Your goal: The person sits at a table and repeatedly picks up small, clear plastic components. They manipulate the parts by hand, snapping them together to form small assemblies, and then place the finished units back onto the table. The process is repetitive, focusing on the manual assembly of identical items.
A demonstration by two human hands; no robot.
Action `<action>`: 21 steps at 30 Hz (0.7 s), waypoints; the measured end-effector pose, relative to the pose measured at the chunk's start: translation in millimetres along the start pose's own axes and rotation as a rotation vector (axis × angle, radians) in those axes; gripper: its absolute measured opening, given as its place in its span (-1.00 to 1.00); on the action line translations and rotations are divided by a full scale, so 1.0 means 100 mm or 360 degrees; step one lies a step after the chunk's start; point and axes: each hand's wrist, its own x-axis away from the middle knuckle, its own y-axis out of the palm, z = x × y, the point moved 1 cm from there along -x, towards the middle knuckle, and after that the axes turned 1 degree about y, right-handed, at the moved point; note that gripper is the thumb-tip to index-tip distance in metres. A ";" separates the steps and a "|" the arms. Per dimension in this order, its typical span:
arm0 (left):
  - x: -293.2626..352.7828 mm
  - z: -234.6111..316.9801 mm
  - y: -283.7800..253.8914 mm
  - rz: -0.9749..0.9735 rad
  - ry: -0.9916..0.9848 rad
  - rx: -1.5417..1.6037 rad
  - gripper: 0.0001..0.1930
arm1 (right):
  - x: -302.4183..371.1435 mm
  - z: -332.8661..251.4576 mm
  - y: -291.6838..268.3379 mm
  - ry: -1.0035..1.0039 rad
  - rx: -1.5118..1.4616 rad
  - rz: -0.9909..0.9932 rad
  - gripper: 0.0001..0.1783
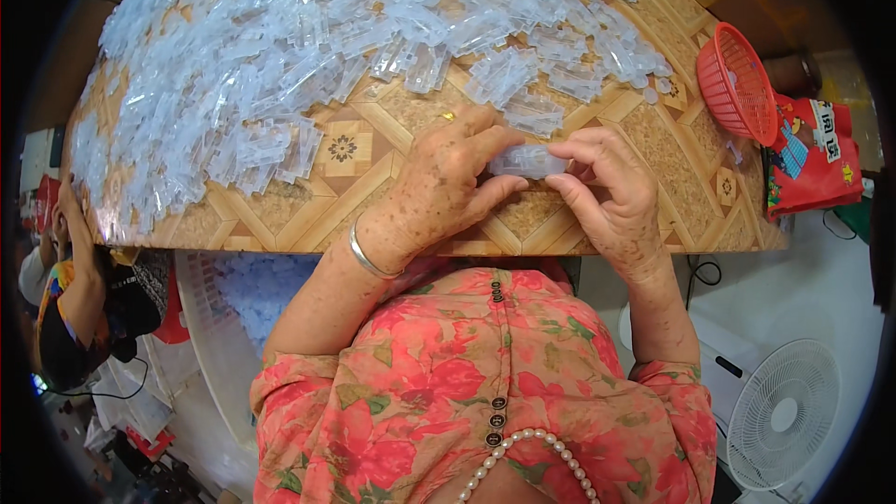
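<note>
Plastic piece, clear and bluish, is sitting between the person's two hands, over the bare near part of the surface; whether it is touching down, I cannot tell. Left hand is closing thumb and fingers on the left end; right hand is pinching the right end between thumb and index finger. Similar loose pieces are lying heaped beyond.

Handling, by judgement: the piece is looking light and fairly stiff, its smooth faces probably being slippery and its thin edges possibly being prone to cracking. Its short ends are offering the soundest hold, leaving the middle unloaded.

Orientation: the long axis is running left to right, roughly along the near edge, one end pointing toward each hand. Which end is forming the front, I cannot tell.
</note>
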 end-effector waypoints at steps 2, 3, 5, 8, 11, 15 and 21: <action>0.00 -0.02 0.02 0.0032 0.0057 0.0011 -0.57 | -0.02 -0.01 0.03 -0.0011 0.0051 0.0001 -0.70; 0.00 -0.03 0.02 0.0047 0.0086 0.0017 -0.57 | -0.03 -0.02 0.05 -0.0018 0.0071 0.0022 -0.70; 0.01 -0.04 0.04 0.0085 0.0113 -0.0015 -0.56 | -0.05 -0.01 0.06 -0.0032 0.0105 0.0039 -0.70; 0.02 -0.06 0.06 0.0110 0.0144 -0.0012 -0.55 | -0.08 -0.01 0.07 -0.0025 0.0153 0.0004 -0.71; 0.01 -0.06 0.06 0.0086 0.0162 -0.0007 -0.54 | -0.13 -0.08 0.03 0.0052 0.0191 -0.0122 -0.74; 0.02 -0.06 0.06 0.0093 0.0147 -0.0039 -0.53 | -0.18 -0.08 0.03 0.0042 0.0294 -0.0186 -0.76; 0.00 -0.06 0.04 0.0032 0.0138 -0.0049 -0.53 | -0.13 -0.14 -0.02 0.0020 0.0279 -0.0161 -0.61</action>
